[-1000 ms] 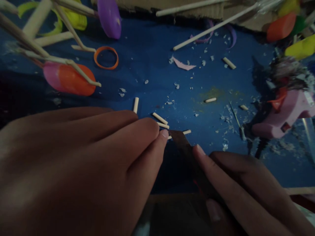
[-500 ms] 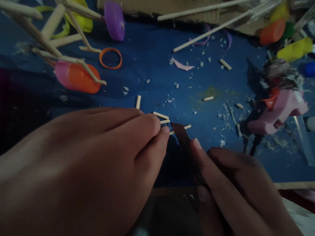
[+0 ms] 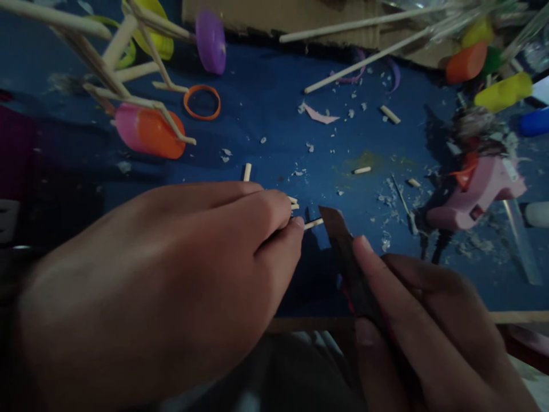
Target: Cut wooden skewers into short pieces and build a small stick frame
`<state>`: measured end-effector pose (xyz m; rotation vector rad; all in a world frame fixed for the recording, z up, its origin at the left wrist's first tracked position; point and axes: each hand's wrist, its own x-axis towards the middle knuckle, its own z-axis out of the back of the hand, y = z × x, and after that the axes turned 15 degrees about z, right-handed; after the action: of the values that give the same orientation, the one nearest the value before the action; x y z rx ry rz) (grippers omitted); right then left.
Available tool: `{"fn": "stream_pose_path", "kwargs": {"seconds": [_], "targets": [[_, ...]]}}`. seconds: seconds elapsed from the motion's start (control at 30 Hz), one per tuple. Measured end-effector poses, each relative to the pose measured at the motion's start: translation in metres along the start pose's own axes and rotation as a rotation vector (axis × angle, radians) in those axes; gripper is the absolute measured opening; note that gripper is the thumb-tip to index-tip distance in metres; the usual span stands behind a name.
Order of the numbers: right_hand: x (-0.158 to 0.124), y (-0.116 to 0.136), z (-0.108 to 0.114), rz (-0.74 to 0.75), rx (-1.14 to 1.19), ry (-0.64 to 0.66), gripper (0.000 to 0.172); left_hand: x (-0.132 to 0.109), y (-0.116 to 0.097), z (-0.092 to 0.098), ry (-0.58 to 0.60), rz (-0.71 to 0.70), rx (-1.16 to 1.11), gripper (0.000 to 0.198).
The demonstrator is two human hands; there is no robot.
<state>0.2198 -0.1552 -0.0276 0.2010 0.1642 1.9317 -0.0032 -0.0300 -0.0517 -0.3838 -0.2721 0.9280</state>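
My left hand (image 3: 184,269) is closed, thumb and forefinger pinched on a thin wooden stick (image 3: 314,224) low over the blue tabletop. The stick's free end points right. Two more short stick ends (image 3: 294,203) poke out beside the fingertips; whether they are held or only lie there is unclear. In my right hand (image 3: 424,320) is a utility knife (image 3: 343,246), fingers wrapped round its dark handle. Its blade sits just right of the stick's tip. Beyond my left knuckles lies a short wooden piece (image 3: 247,172), partly covered by the hand.
A pink hot glue gun (image 3: 476,197) lies at the right among glue scraps. At the upper left stands a wooden stick frame (image 3: 103,68) with a pink-and-orange cap (image 3: 150,130). An orange ring (image 3: 202,102), long sticks (image 3: 369,61) and cardboard (image 3: 266,20) lie toward the back.
The knife has moved right, away from my left fingertips. My left hand has shifted slightly right and covers more of the short sticks. The whole view has shifted a little.
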Motion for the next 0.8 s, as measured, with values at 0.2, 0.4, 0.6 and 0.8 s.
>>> {"fn": "stream_pose_path", "kwargs": {"seconds": [0.2,0.4,0.6,0.8], "targets": [[0.001,0.002,-0.002,0.036,0.031,0.018,0.082,-0.001,0.004,0.0,0.042,-0.078,0.049,0.025],[0.002,0.004,-0.004,0.036,0.079,0.03,0.083,-0.009,0.007,-0.001,0.025,-0.065,0.035,0.019],[0.002,0.004,-0.006,0.045,0.083,0.007,0.078,-0.012,0.011,-0.001,0.028,-0.045,0.004,0.022],[0.005,0.005,-0.008,0.077,0.092,-0.044,0.074,-0.006,0.012,0.002,0.107,-0.023,-0.052,0.026]]}}
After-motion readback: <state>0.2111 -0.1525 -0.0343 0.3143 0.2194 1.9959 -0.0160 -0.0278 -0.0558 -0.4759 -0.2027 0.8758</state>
